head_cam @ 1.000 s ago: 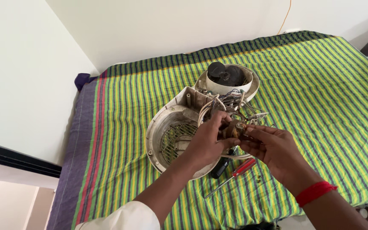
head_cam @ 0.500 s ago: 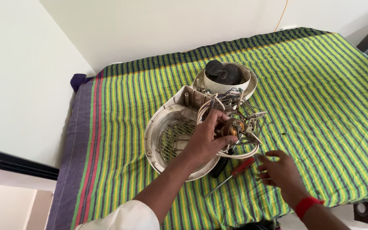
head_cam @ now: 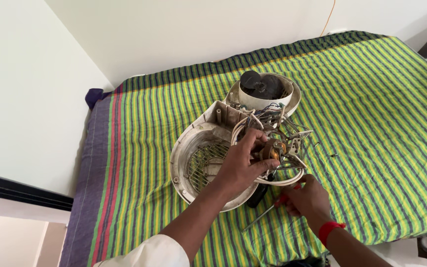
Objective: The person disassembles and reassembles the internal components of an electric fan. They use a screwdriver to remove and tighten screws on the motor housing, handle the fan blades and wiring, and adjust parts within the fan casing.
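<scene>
My left hand (head_cam: 240,165) grips a wire-and-metal heating assembly with a small brown motor (head_cam: 274,148), held over a cream round fan-heater housing (head_cam: 193,158) with a wire grille inside. Down on the cloth, my right hand (head_cam: 306,199) closes around the red handle of a screwdriver (head_cam: 268,212), whose metal shaft points down-left. Another cream round housing with a black fan wheel (head_cam: 263,91) stands just behind the assembly, joined by wires.
Everything lies on a bed covered with a green, yellow and blue striped cloth (head_cam: 371,113) that has a purple and red border on the left. A white wall runs behind and to the left. A small screw (head_cam: 334,155) lies on the cloth to the right.
My right hand has left the wire assembly, dropped toward the near edge and taken the red-handled screwdriver. My left hand still holds the assembly.
</scene>
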A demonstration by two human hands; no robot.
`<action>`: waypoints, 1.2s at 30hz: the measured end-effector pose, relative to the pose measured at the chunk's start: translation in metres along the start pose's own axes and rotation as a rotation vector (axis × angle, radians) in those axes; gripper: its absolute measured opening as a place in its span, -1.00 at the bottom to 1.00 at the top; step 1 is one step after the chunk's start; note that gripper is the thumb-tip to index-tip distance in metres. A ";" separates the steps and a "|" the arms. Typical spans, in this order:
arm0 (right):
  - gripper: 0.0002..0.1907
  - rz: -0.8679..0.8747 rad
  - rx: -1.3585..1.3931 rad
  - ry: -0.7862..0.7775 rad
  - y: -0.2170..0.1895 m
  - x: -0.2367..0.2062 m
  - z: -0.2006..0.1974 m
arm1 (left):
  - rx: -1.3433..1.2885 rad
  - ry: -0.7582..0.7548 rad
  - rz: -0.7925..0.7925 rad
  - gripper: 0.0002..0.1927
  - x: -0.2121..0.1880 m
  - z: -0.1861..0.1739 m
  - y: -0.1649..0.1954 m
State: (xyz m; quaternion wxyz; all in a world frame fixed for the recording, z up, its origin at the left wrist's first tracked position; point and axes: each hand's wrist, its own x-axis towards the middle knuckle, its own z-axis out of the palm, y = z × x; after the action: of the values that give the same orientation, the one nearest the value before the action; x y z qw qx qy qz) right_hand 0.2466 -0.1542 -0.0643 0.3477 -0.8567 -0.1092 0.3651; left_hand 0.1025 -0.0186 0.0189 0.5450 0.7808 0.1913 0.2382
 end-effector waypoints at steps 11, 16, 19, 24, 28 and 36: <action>-0.70 -0.021 0.493 -0.187 0.033 0.017 -0.035 | -0.056 0.001 -0.030 -0.46 0.002 0.002 -0.008; -0.88 -0.017 0.975 -0.292 0.057 0.029 -0.068 | 0.017 -0.004 -0.065 -0.47 0.006 0.003 -0.017; -0.84 -0.095 1.186 -0.351 0.057 0.035 -0.085 | -0.079 -0.003 -0.067 -0.47 0.006 0.003 -0.022; -0.74 -0.167 1.289 -0.477 0.044 0.024 -0.108 | -0.087 -0.001 -0.073 -0.47 0.007 0.002 -0.025; -0.74 -0.292 1.029 -0.477 0.020 0.005 -0.119 | 0.010 0.006 -0.025 -0.47 0.010 0.001 -0.022; -0.60 -0.301 0.629 -0.274 -0.011 -0.037 -0.131 | 0.105 -0.096 -0.036 -0.49 0.018 -0.013 -0.015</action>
State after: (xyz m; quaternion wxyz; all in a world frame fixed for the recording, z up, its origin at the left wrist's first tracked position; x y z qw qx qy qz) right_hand 0.3129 -0.2305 0.0279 0.6258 -0.6256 -0.1618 0.4368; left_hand 0.1089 0.0065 0.0112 0.5159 0.8154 0.1912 0.1801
